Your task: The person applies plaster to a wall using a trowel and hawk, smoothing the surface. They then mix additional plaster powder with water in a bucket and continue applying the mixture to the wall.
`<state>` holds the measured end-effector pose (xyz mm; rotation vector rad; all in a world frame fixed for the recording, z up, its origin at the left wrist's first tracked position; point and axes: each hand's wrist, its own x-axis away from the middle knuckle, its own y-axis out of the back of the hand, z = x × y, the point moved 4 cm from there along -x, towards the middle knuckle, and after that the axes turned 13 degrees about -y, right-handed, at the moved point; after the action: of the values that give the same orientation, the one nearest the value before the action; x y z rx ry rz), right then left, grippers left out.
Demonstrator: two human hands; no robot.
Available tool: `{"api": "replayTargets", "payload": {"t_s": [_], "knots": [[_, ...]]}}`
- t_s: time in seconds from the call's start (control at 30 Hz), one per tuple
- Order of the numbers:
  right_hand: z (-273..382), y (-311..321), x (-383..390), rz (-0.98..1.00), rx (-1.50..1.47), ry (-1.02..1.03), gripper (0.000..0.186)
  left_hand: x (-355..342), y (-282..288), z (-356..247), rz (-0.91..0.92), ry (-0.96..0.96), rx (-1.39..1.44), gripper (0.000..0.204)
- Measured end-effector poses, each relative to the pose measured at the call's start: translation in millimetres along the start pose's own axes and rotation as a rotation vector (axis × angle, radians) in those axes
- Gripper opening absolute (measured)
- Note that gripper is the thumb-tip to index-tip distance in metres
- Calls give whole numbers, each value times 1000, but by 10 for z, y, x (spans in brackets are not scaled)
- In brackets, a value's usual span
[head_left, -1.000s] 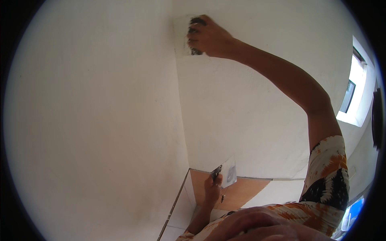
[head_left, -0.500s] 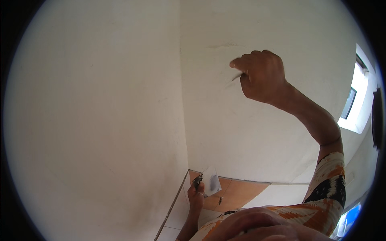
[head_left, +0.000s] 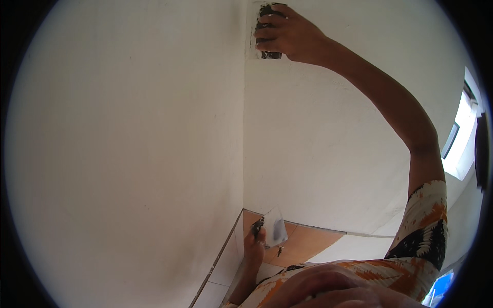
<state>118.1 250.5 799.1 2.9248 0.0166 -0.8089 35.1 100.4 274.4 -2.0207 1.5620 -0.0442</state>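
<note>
My right hand (head_left: 300, 38) reaches to the top of the view, fingers spread over the dark, plaster-speckled handle of a flat trowel (head_left: 271, 54), whose pale blade lies against the white wall (head_left: 328, 133) just right of the inside corner. Low in the middle, my left hand (head_left: 253, 246) is closed on the dark handle of a second flat tool (head_left: 275, 232), a light metal blade with a grey smear, held in front of an orange-brown tiled area (head_left: 310, 244).
A plain white wall (head_left: 128, 128) fills the left side, meeting white tiles (head_left: 221, 274) along a narrow trim. At the right edge are a bright window (head_left: 459, 133) and a dark object (head_left: 481, 151). My patterned short sleeve crosses the lower right.
My right hand dipped down and right, turning over, half a second ago; now it is back up against the wall, higher than a second ago. My left hand has shifted slightly leftward since then.
</note>
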Motion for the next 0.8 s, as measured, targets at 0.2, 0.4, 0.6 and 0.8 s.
{"api": "replayTargets", "payload": {"t_s": [0.2,0.4,0.6,0.8], "knots": [[84,-345,-162,-47,42,22,31,-137,-126,-54,18,-104,155,15],[139,93,-221,83,323,-105,31,-277,-68,-73,142,-128,262,13],[-459,662,1216,-64,383,-547,43,-641,-82,-138,162,-138,39,17],[-176,648,1895,45,269,-739,44,-716,-38,-47,95,-8,-90,16]]}}
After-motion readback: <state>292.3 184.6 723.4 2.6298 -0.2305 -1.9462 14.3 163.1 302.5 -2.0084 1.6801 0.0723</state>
